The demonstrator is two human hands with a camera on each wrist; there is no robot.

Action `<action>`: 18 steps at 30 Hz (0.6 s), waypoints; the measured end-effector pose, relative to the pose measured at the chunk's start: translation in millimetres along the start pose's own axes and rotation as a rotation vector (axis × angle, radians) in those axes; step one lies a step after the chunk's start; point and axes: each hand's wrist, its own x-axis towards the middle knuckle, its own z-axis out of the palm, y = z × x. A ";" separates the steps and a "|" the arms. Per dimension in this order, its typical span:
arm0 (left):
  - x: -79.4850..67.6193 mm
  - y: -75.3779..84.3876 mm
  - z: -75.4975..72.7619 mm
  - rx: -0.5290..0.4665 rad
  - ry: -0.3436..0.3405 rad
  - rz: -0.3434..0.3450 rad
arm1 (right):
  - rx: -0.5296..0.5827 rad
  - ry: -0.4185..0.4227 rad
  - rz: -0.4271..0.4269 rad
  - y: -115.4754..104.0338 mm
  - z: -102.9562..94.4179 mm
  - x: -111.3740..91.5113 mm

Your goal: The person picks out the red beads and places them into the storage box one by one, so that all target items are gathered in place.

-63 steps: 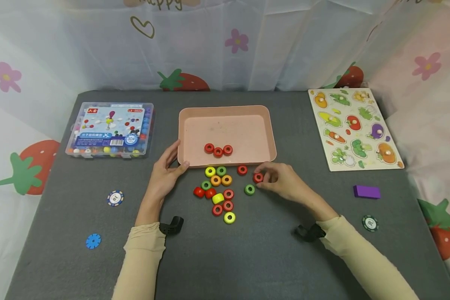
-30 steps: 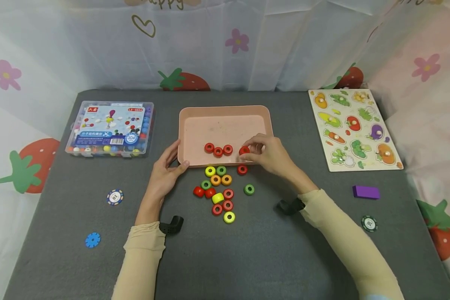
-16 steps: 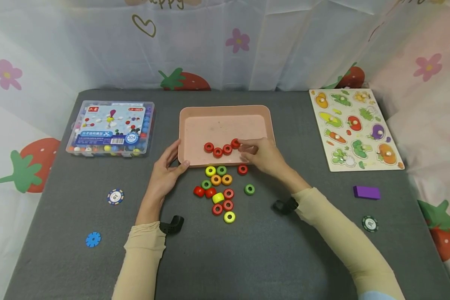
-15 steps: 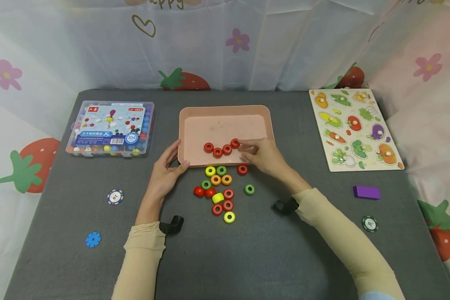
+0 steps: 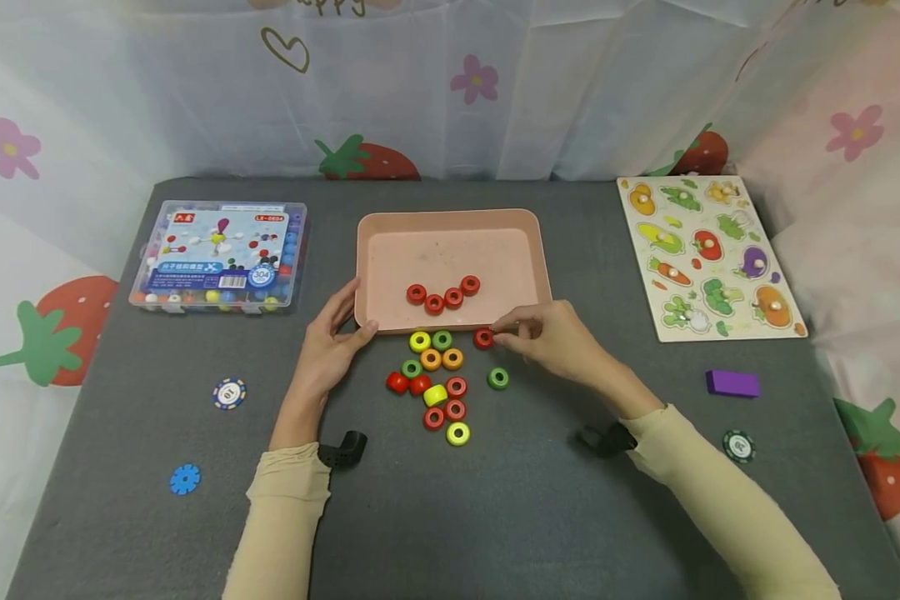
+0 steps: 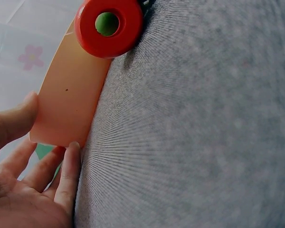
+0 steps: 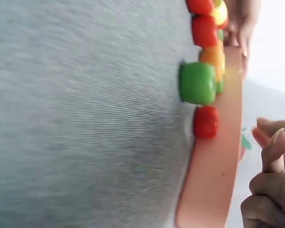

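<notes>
My left hand [image 5: 328,346] holds the near left corner of the shallow pink tray [image 5: 450,220], thumb on its front wall and fingers along its left side. Inside the tray, several red beads [image 5: 453,297] lie in a curved row. My right hand [image 5: 558,342] is at the tray's front right, its fingertips close beside a red bead [image 5: 483,338] on the table. In the right wrist view those fingers [image 7: 270,152] look apart from that red bead [image 7: 205,122], with nothing between them. A green bead [image 5: 498,378] lies just nearer the person.
A cluster of red, yellow, orange and green beads [image 5: 435,395] lies before the tray. A clear box of coloured balls [image 5: 221,254] stands left, a vegetable puzzle board [image 5: 712,258] right. Round chips [image 5: 229,393] and a purple block [image 5: 732,383] lie farther out.
My right hand carried a red bead from the table into the tray, set it at the row's right end and let go. It then moved back toward another red bead; my left hand stayed.
</notes>
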 end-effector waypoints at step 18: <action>0.0 0.4 -0.1 0.008 0.000 0.001 | -0.147 -0.127 -0.028 13.9 13.0 -10.3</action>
